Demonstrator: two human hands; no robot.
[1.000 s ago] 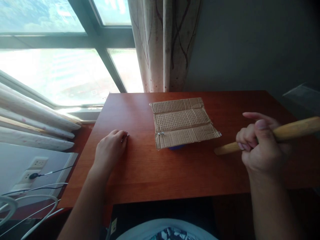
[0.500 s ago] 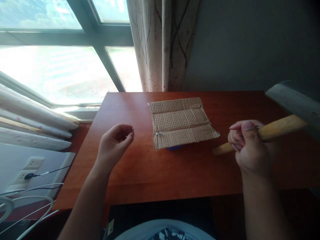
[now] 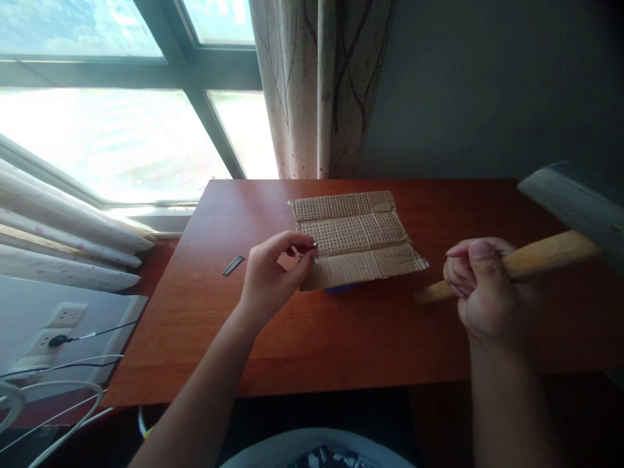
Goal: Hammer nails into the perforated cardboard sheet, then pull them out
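My left hand [image 3: 277, 263] pinches a nail [image 3: 314, 245] between thumb and forefinger, its small head showing at the fingertips. The hand is over the left edge of a creased cardboard sheet [image 3: 361, 231] punched with rows of holes. Part of a blue thing [image 3: 340, 288] shows beneath the sheet's front edge. On the right, my right hand [image 3: 487, 279] is wrapped around the wooden handle of a hammer [image 3: 550, 253], raised above the table. Its large metal head is partly hidden in shadow at the right. Left of my left hand lies a small bundle of nails [image 3: 233, 265].
The reddish wooden table [image 3: 312, 351] stretches below both hands. A window [image 3: 107, 143] and curtain [image 3: 302, 91] stand behind it. To the left are a wall socket [image 3: 46, 341] with a black plug and several loose cables [image 3: 63, 416].
My left hand has moved right with the nail, from beside the cardboard to over its left edge. The bundle of nails on the table is now uncovered. My right hand has hardly moved.
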